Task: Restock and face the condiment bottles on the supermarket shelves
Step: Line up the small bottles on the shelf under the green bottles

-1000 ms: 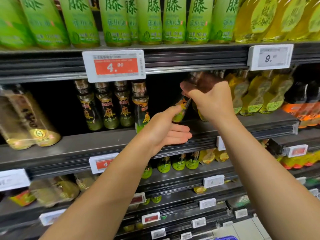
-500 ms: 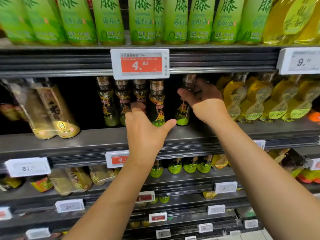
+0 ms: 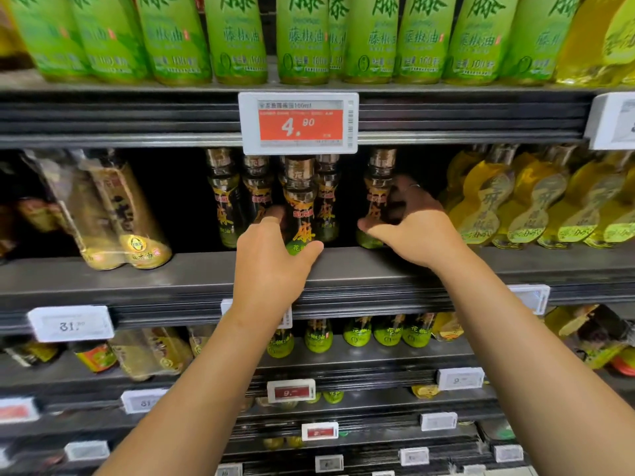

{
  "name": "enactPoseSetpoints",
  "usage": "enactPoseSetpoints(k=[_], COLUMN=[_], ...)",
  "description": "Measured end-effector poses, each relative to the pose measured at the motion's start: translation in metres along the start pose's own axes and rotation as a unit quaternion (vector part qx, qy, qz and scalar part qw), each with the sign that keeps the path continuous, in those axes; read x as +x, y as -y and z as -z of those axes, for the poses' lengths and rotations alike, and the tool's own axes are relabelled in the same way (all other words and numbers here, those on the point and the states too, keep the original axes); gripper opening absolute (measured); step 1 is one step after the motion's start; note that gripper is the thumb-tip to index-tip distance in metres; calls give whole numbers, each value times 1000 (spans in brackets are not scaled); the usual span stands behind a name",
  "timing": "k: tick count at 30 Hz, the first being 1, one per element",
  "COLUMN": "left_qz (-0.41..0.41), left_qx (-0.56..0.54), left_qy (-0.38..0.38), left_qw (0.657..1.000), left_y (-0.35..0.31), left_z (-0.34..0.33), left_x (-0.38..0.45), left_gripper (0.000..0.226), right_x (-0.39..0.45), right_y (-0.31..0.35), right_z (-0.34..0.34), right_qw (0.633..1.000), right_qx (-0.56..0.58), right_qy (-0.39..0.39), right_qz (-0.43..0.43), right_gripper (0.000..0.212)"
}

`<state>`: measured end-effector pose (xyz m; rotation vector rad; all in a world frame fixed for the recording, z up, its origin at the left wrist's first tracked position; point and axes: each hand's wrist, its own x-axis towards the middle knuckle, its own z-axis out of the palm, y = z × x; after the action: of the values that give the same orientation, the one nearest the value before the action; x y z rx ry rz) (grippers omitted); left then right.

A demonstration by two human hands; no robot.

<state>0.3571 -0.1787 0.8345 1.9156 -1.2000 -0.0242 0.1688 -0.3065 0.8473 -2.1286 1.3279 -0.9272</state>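
Nearest the camera, two bare forearms reach up to the middle shelf (image 3: 343, 266). The landmark for all positions below is the red price tag (image 3: 298, 123), which reads "4.90" with "100ml" in its header line.

Left hand (image 3: 271, 266): directly below the tag. The fingers and thumb curl round the lower body of the front dark bottle (image 3: 299, 204), which stands upright at the shelf's front edge. Its label shows a large orange character "麻" and, on the green base, "花椒油".

Right hand (image 3: 412, 231): below and right of the tag. The thumb and fingers wrap the right dark bottle (image 3: 376, 197), upright on the same shelf and set apart from the front bottle. The fingers lie in shadow, so the exact contact behind the bottle is uncertain.

Behind, below the tag and just left of it, three more dark bottles (image 3: 226, 201) of the same type stand in a group, with brown caps.

Below and far left of the tag: tilted pale oil bottles (image 3: 137, 228) with gold seals, text blurred. Below and far right: yellow oil bottles (image 3: 536, 201) with hourglass labels.

Above the tag: a row of green bottles (image 3: 237, 39) marked "藤椒油" and "100".

Far below the tag, a white tag (image 3: 70, 323) reads "31", and small green-based bottles (image 3: 357, 333) read "花椒油".
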Motion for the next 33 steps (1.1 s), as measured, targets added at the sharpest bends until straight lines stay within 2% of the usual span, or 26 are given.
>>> enactPoseSetpoints(k=[5, 13, 15, 17, 18, 19, 20, 24, 26, 28, 31, 33], left_qz=[-1, -14, -29, -44, -50, -56, -62, -71, -72, -85, -96, -96], left_qx=[-16, -26, -32, -35, -41, -53, -71, -146, -168, -174, -167, -159], left_qy=[10, 12, 15, 32, 44, 59, 70, 140, 184, 202, 219, 226], left_qw=[1000, 1000, 999, 998, 997, 995, 993, 977, 966, 960, 957, 956], left_y=[5, 7, 9, 8, 6, 3, -1, -20, -30, -39, -52, -58], left_z=[2, 3, 2, 2, 2, 2, 1, -4, -7, -11, -20, -29], left_x=[-1, -2, -2, -3, -4, -6, -7, -10, -9, -8, -6, -3], left_gripper=[48, 47, 49, 61, 60, 49, 36, 29, 34, 42, 52, 51], right_x=[5, 21, 8, -13, -25, -36, -46, -66, -67, -67, -67, -64], right_y=[-3, 8, 9, 8, 8, 9, 12, 13, 9, 5, 2, 0], right_z=[-12, -20, -15, -10, -9, -9, -10, -11, -4, 2, 6, 7], right_qw=[999, 996, 997, 999, 998, 998, 999, 974, 965, 969, 986, 990], right_qx=[11, -37, -44, -31, -19, -1, 32, 202, 226, 202, 137, 127], right_qy=[35, 77, 40, -34, -60, -65, -44, 80, 100, 101, 51, 27], right_qz=[-19, -38, -43, -18, -6, 0, 1, 65, 88, 96, 82, 62], right_gripper=[77, 78, 78, 66, 58, 54, 55, 42, 48, 59, 66, 66])
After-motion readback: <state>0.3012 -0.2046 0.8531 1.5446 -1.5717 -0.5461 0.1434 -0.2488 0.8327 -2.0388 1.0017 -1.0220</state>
